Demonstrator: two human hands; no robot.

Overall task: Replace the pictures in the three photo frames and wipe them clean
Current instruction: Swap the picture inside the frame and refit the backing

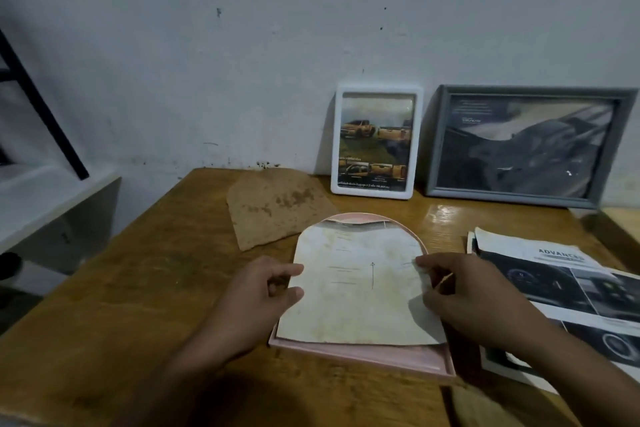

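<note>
A pink arched photo frame (363, 355) lies face down on the wooden table (145, 288). On it lies a stained, arch-shaped paper sheet (356, 291) with a drawn arrow. My left hand (258, 295) pinches the sheet's left edge. My right hand (474, 295) pinches its right edge. A brown arch-shaped backing board (277, 206) lies behind the frame. A white frame (377, 140) with a truck picture and a grey frame (530, 146) with a dark picture lean on the wall.
Printed car brochure pages (571, 291) are stacked on the table to the right of the pink frame. A white shelf (52, 198) and a black slanted bar (41, 104) stand to the left. The wall runs along the table's far edge.
</note>
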